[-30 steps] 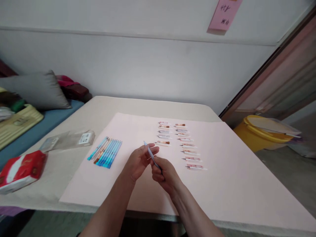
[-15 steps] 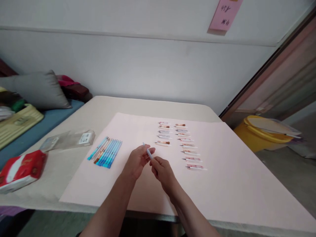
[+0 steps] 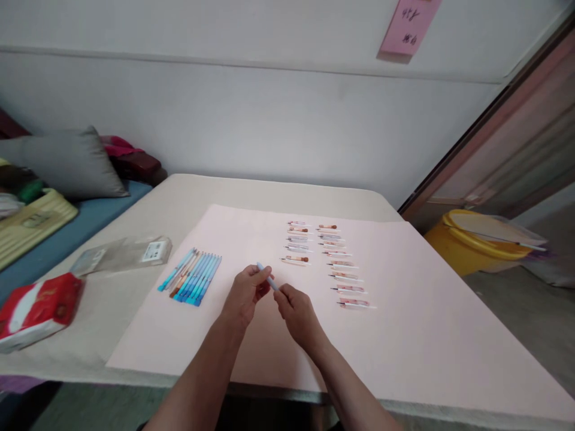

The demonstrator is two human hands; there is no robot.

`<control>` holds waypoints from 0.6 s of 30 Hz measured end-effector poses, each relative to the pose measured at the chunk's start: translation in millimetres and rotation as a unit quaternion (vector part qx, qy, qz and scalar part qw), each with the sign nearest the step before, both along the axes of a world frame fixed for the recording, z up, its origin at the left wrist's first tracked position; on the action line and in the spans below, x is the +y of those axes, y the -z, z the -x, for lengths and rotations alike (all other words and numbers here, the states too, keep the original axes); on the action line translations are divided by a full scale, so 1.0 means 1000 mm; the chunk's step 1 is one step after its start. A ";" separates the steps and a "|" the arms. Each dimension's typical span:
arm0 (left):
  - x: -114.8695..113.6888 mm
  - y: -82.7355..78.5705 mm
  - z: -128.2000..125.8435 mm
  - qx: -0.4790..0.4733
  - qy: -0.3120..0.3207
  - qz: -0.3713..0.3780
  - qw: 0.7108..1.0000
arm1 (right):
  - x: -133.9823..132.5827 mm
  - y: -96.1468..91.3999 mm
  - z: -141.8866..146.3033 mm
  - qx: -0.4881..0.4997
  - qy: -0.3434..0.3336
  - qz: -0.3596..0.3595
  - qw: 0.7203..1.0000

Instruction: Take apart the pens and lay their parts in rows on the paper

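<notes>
A pale blue-white pen (image 3: 272, 282) is held between my two hands above the pink sheet (image 3: 251, 233). My left hand (image 3: 247, 293) is closed on its upper end, thumb pressed along the barrel. The lower end sits in the closed fingers of my right hand (image 3: 294, 308), which hide part of it. To the left lies a row of blue and brown pens (image 3: 191, 278), side by side. Beyond and to the right, pens taken apart (image 3: 350, 289) lie in two columns, barrels beside thin refills.
A clear plastic sleeve with a label (image 3: 155, 251) and a red tissue pack (image 3: 38, 308) lie on the table's left side. A grey pillow (image 3: 67, 164) rests on a blue seat. A yellow bin (image 3: 458, 248) stands at the right, below a pink wall note (image 3: 408, 27).
My left fingers have closed in on the pen's upper end, the thumb now pressing on it. The right hand keeps its grip. The pens on the sheet lie as before.
</notes>
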State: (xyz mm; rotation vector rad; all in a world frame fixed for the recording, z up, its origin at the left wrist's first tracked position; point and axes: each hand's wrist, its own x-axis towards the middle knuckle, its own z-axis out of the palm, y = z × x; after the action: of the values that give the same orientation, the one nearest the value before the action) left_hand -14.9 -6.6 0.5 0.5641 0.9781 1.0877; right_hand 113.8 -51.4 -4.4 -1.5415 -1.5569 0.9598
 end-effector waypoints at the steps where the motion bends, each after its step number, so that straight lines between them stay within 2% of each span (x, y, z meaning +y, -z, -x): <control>1: 0.000 -0.001 0.000 -0.027 0.014 0.007 1.000 | 0.001 0.000 -0.001 -0.003 0.002 0.000 1.000; 3: 0.000 -0.002 0.001 -0.075 0.039 0.013 0.996 | 0.002 0.000 -0.004 -0.004 0.006 0.003 1.000; 5: 0.000 -0.003 0.001 -0.082 0.046 0.002 0.996 | 0.002 0.000 -0.005 -0.004 0.008 0.003 1.000; 8: 0.001 -0.001 0.001 -0.018 0.021 -0.017 0.999 | 0.002 0.000 -0.005 -0.007 0.003 -0.002 1.000; 12: 0.001 -0.001 0.002 0.053 -0.003 -0.007 0.999 | 0.002 0.000 -0.004 -0.013 -0.002 0.000 1.000; 18: 0.000 -0.004 0.003 -0.042 0.040 -0.008 0.998 | 0.003 0.000 -0.006 -0.010 0.003 0.002 1.000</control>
State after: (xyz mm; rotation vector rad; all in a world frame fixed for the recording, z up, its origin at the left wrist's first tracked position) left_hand -17.7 -6.2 4.1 0.5620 0.8668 1.0407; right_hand 120.0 -48.4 -4.9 -1.5625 -1.5651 0.9468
